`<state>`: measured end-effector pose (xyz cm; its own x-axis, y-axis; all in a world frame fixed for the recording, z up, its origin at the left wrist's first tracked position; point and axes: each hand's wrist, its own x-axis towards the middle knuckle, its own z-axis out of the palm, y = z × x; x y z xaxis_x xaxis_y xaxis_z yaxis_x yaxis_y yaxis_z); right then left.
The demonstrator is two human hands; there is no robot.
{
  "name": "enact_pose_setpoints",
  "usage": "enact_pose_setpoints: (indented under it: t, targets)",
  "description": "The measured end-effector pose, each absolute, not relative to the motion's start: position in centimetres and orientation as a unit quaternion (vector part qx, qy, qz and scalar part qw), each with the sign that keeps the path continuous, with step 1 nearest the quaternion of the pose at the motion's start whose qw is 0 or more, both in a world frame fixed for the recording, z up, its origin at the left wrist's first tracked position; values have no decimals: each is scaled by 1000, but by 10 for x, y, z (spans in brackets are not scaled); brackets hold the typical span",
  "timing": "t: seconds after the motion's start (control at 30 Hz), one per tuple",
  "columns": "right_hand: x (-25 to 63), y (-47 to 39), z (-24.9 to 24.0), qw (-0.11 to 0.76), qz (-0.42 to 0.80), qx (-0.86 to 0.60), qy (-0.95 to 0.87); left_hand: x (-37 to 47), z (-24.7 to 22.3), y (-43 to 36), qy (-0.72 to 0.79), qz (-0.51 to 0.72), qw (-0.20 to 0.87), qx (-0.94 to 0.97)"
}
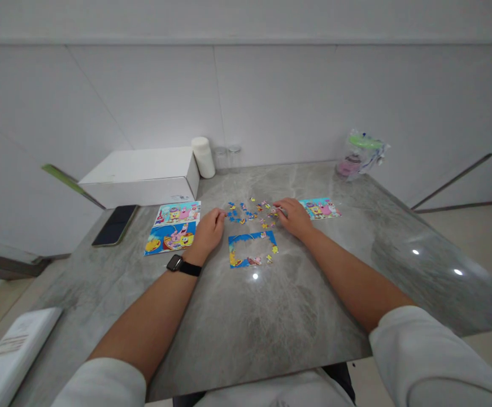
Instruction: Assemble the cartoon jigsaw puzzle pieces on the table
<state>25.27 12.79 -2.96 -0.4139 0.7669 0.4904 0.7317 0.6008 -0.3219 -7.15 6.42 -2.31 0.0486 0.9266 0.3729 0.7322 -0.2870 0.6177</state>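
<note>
Loose jigsaw puzzle pieces point(248, 215), mostly blue and yellow, lie scattered between my two hands. My left hand point(210, 230) rests at their left edge, fingers curled together; whatever may be inside is hidden. At the right edge of the pieces is my right hand point(293, 216), its thumb and fingertips closed around what looks like a small puzzle piece. Just nearer to me lies a partly assembled puzzle frame point(231, 249), blue-bordered with a grey open middle. A few yellow pieces point(270, 259) sit along its right side.
Cartoon picture cards point(172, 229) lie left, and another picture card point(322, 207) lies right. Behind them stand a white box point(144, 169), a white cylinder point(203, 158), clear glasses point(234, 158) and a bagged pink container point(351, 164). A phone point(116, 225) and white package point(17, 350) are further left.
</note>
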Motion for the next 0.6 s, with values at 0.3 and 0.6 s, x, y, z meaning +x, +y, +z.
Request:
enact_pose_setpoints:
  t: [0.3, 0.6]
  targets:
    - [222, 175, 9, 159, 29, -470, -868, -70, -29, 73, 584, 403, 164, 686]
    - [156, 232, 16, -9, 75, -509, -858, -70, -28, 72, 563, 396, 166, 707]
